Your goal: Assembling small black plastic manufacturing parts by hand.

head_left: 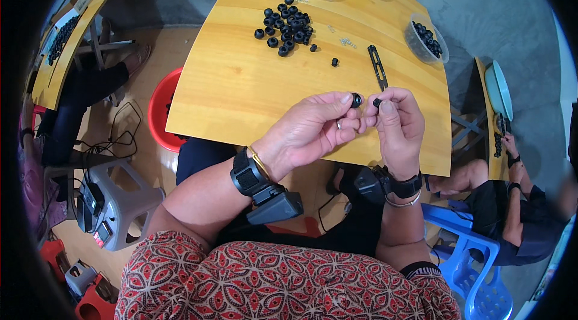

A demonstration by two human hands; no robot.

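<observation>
Black ring (356, 100) sits pinched in your left hand (313, 130) fingertips, above the bench's (241, 79) near edge; your right hand (398, 127) grips a smaller black piece (377, 102). Loosen either pinch and it may drop past the edge to the floor.

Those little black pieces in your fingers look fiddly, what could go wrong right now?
The left hand pinches a small black ring and the right hand a smaller black piece, both above the table's near edge; a slip could send either to the floor. The loose pile of rings might also roll if bumped.
</observation>
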